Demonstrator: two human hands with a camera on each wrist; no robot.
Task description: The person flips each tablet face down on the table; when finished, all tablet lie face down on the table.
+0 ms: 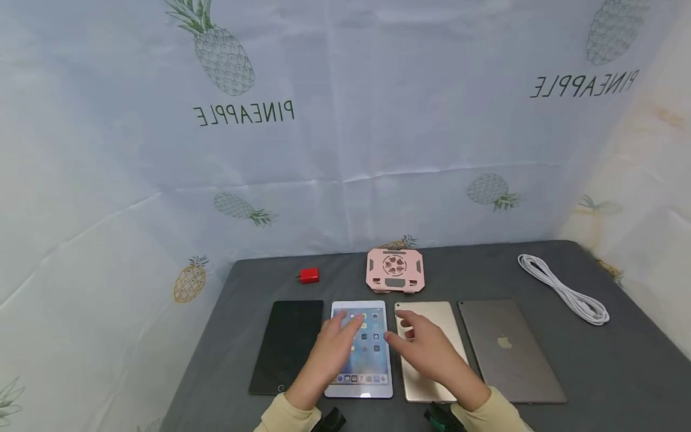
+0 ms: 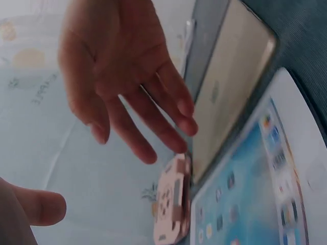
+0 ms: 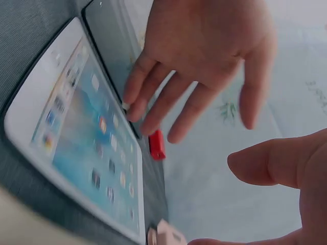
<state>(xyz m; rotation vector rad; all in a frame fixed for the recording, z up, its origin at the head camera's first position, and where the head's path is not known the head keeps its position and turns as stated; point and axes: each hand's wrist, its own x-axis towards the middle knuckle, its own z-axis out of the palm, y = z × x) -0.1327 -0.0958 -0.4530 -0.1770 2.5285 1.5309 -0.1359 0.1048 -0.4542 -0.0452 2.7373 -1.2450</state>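
A white tablet (image 1: 366,378) lies face up with its home screen lit, and my left hand (image 1: 333,351) is held above it, fingers spread and relaxed. My right hand (image 1: 429,354) hovers over a gold tablet (image 1: 426,384) that lies back up. Both wrist views show the two hands raised off the tablets, palms toward each other, holding nothing. Left of the white tablet is a black tablet (image 1: 291,336), partly covered by my left forearm. On the right lies a grey tablet (image 1: 507,360) with an apple logo.
Behind the row of tablets stand a red charger plug (image 1: 309,275) and a pink foldable stand (image 1: 395,271). A coiled white cable (image 1: 567,292) lies at the right on the dark grey table (image 1: 604,372). Pineapple-print cloth (image 1: 345,132) hangs behind the table.
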